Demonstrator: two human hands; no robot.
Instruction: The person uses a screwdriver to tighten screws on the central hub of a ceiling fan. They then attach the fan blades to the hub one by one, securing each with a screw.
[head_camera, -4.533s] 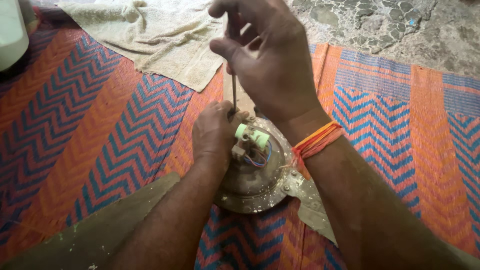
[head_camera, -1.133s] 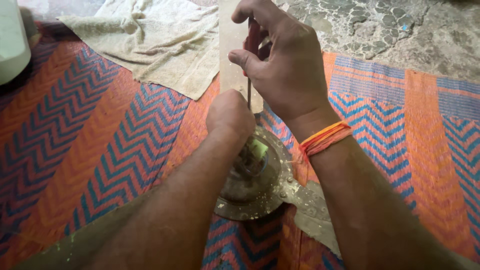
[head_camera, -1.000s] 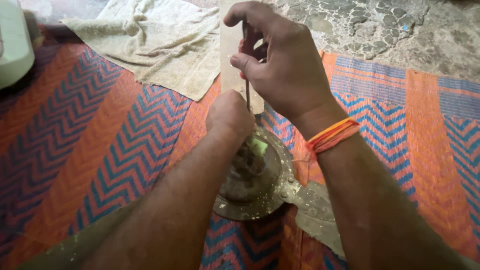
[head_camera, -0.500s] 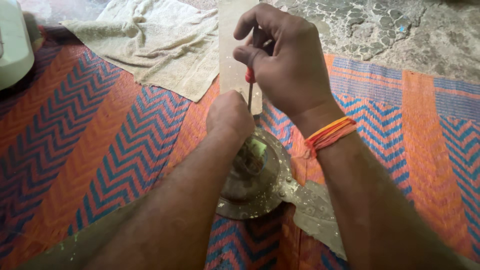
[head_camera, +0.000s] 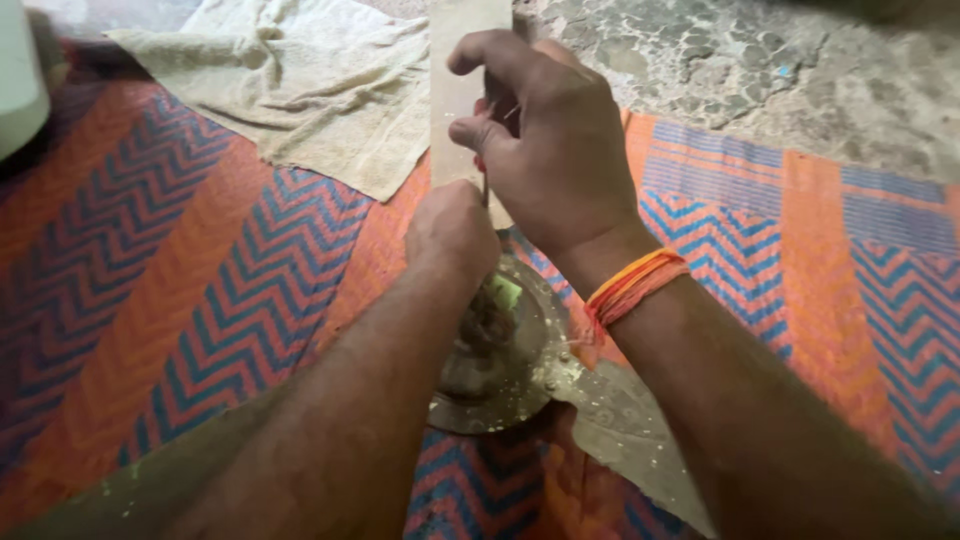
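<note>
Motor housing (head_camera: 500, 370) is your landmark: a round, paint-flecked metal fan hub lying on the zigzag mat (head_camera: 200, 300), with flat blades running off it.

Far to the left of the housing, at the frame's edge, stands a white container (head_camera: 15, 80). Up and left of the housing a beige towel (head_camera: 310, 90) lies crumpled on the mat. One blade (head_camera: 160, 470) runs from the housing toward the lower left, under your forearm.

Your left hand (head_camera: 452, 235) sits on the housing's far edge, fingers curled down into a fist; what they grip is hidden, so I cannot tell whether they hold anything. A green terminal block (head_camera: 505, 292) shows just beside that hand, on top of the housing.

Your right hand (head_camera: 550, 150) is above the housing's far edge, fingers wrapped tight round a screwdriver (head_camera: 486, 170); only a bit of red handle and thin shaft shows, pointing down beside the left fist. A second blade (head_camera: 455, 80) runs away from the housing behind both hands, and a third (head_camera: 630, 430) goes lower right. Right of it all is stone floor (head_camera: 800, 60).

Judging by looks, the housing is heavy and rigid, so steady it by its rim, not by the block or its wiring, which seem fragile. The screwdriver is stiff and light; hold it by the handle.
</note>
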